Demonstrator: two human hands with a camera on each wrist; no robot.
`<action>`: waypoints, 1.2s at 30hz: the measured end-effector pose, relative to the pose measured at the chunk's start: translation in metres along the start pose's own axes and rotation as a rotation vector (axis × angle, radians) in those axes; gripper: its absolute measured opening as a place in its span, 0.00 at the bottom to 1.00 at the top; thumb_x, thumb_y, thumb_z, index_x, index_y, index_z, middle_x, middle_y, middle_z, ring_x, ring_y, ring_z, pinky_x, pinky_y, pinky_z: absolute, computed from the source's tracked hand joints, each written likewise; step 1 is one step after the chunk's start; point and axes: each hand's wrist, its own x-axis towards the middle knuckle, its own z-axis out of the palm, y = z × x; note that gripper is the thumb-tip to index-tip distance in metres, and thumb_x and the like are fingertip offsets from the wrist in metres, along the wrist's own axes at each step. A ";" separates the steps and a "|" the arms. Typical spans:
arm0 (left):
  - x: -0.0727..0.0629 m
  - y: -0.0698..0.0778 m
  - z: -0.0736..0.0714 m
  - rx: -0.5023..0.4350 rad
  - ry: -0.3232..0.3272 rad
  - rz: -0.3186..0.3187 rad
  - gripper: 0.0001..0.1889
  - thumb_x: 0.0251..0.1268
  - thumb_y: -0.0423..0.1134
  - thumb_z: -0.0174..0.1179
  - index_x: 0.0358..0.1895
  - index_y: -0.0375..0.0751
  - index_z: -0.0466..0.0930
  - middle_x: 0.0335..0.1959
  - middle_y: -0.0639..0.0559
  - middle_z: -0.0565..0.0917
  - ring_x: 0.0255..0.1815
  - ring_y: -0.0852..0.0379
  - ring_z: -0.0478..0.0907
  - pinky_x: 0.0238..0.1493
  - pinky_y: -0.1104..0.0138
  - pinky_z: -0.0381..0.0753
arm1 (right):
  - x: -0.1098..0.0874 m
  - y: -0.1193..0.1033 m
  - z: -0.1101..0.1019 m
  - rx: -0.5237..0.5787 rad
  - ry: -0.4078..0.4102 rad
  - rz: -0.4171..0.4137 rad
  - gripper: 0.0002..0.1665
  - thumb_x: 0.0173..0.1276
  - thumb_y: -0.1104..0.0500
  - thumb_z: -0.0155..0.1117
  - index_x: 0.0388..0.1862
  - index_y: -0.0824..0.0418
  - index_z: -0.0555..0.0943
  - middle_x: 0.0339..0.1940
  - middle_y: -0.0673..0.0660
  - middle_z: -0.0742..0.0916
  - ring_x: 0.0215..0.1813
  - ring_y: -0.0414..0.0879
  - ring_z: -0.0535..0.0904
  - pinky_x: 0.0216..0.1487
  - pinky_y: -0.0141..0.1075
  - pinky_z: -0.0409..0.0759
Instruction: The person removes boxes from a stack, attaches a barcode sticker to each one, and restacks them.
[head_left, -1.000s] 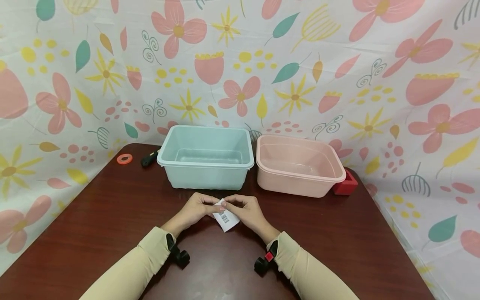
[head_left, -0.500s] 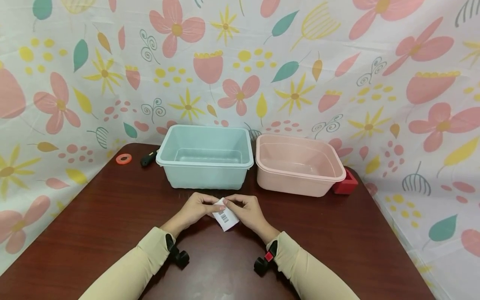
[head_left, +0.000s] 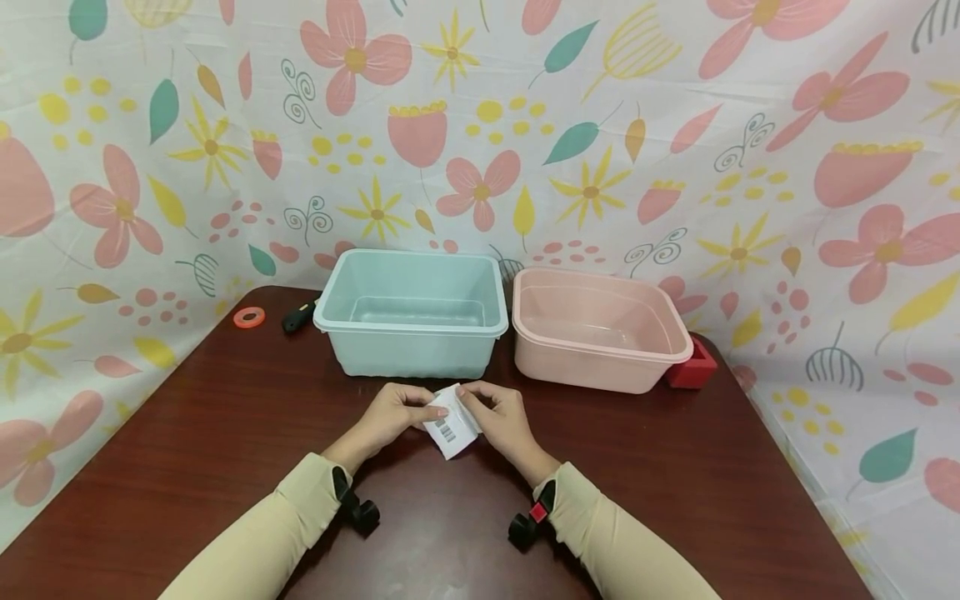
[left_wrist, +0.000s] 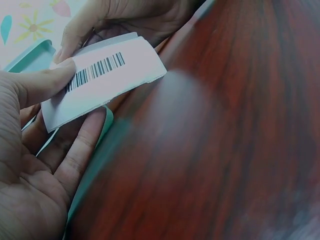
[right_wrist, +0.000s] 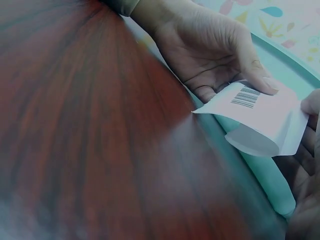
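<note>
Both hands hold a small white piece of paper with a printed barcode (head_left: 457, 435) above the table. In the left wrist view, my left hand (left_wrist: 37, 170) pinches the paper (left_wrist: 137, 62), thumb on top beside the barcode and fingers beneath. My right hand (head_left: 504, 421) pinches the opposite edge in the head view. From the right wrist view the sheet (right_wrist: 272, 112) looks folded over, its lower flap curling open. Only part of my right hand (right_wrist: 306, 200) shows there, at the right edge; my left hand (right_wrist: 215, 55) sits at the top.
A light blue basin (head_left: 412, 350) and a pink basin (head_left: 585, 364) stand behind the hands. An orange ring (head_left: 249, 317) and a black-handled tool (head_left: 298, 318) lie at the back left. A red box-like object (head_left: 691, 367) is beside the pink basin. Patterned cloth (head_left: 480, 108) hangs behind.
My right thumb and fingers have shifted up to the paper's upper right edge, and the paper now looks spread wider, with a fold lifting. My left hand stays nearly in place.
</note>
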 end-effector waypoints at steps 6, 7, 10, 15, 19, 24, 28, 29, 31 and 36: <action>0.001 0.000 -0.002 -0.033 -0.032 -0.012 0.10 0.60 0.35 0.71 0.41 0.31 0.88 0.36 0.46 0.88 0.34 0.52 0.86 0.34 0.59 0.87 | 0.001 -0.001 0.000 0.005 0.006 -0.010 0.07 0.70 0.66 0.66 0.39 0.70 0.88 0.34 0.60 0.90 0.31 0.42 0.83 0.29 0.30 0.80; 0.001 0.000 -0.002 -0.039 -0.045 -0.017 0.11 0.62 0.36 0.71 0.42 0.31 0.87 0.37 0.46 0.87 0.35 0.52 0.86 0.35 0.58 0.87 | 0.001 -0.001 0.000 0.003 -0.004 -0.029 0.07 0.70 0.67 0.66 0.39 0.70 0.88 0.34 0.60 0.90 0.32 0.42 0.83 0.29 0.29 0.80; 0.001 -0.001 -0.003 -0.047 -0.076 -0.026 0.14 0.68 0.42 0.66 0.45 0.31 0.87 0.37 0.46 0.88 0.35 0.52 0.86 0.35 0.58 0.87 | 0.000 -0.002 0.002 -0.018 -0.036 -0.101 0.05 0.69 0.68 0.67 0.39 0.70 0.88 0.37 0.60 0.91 0.36 0.43 0.85 0.34 0.29 0.81; 0.000 -0.001 -0.004 -0.044 -0.072 -0.025 0.17 0.72 0.45 0.62 0.46 0.32 0.87 0.38 0.46 0.88 0.36 0.52 0.86 0.35 0.60 0.86 | -0.001 -0.001 0.004 -0.045 -0.034 -0.176 0.04 0.68 0.69 0.68 0.38 0.69 0.89 0.38 0.60 0.91 0.39 0.44 0.86 0.36 0.27 0.80; 0.002 -0.003 -0.004 -0.060 -0.072 -0.018 0.15 0.70 0.43 0.64 0.45 0.32 0.86 0.40 0.46 0.87 0.38 0.51 0.86 0.36 0.59 0.86 | -0.001 0.001 0.004 -0.047 -0.007 -0.178 0.04 0.67 0.70 0.68 0.38 0.70 0.88 0.36 0.62 0.90 0.35 0.42 0.85 0.31 0.26 0.79; 0.002 -0.003 -0.003 -0.067 -0.058 -0.015 0.14 0.70 0.42 0.64 0.43 0.30 0.85 0.38 0.45 0.86 0.37 0.50 0.86 0.35 0.58 0.86 | 0.000 0.000 0.003 -0.015 0.034 -0.116 0.05 0.69 0.69 0.67 0.38 0.70 0.88 0.34 0.61 0.90 0.33 0.42 0.83 0.29 0.27 0.79; 0.002 -0.002 -0.003 -0.074 -0.040 -0.020 0.14 0.69 0.40 0.65 0.44 0.29 0.85 0.39 0.45 0.86 0.36 0.51 0.86 0.35 0.59 0.86 | 0.000 -0.002 0.002 0.029 0.084 -0.066 0.06 0.69 0.68 0.67 0.38 0.71 0.88 0.32 0.62 0.90 0.31 0.43 0.82 0.29 0.28 0.78; 0.002 -0.003 -0.003 -0.075 -0.036 -0.021 0.14 0.69 0.40 0.65 0.45 0.29 0.85 0.39 0.45 0.86 0.36 0.51 0.86 0.35 0.58 0.87 | 0.000 -0.002 0.002 0.038 0.099 -0.059 0.06 0.70 0.68 0.66 0.38 0.71 0.88 0.31 0.62 0.89 0.30 0.43 0.82 0.29 0.28 0.78; 0.003 -0.003 -0.003 -0.077 -0.030 -0.019 0.14 0.69 0.40 0.65 0.45 0.29 0.86 0.39 0.45 0.86 0.37 0.51 0.86 0.36 0.58 0.87 | 0.001 -0.001 0.002 0.058 0.128 -0.059 0.06 0.70 0.68 0.66 0.37 0.72 0.87 0.31 0.62 0.89 0.30 0.43 0.81 0.29 0.28 0.78; 0.003 -0.004 -0.003 -0.075 -0.027 -0.012 0.13 0.69 0.39 0.65 0.45 0.29 0.86 0.39 0.45 0.86 0.37 0.51 0.86 0.35 0.57 0.87 | 0.001 0.002 0.000 0.100 0.180 -0.083 0.07 0.71 0.68 0.64 0.36 0.72 0.86 0.30 0.63 0.88 0.29 0.44 0.81 0.28 0.29 0.78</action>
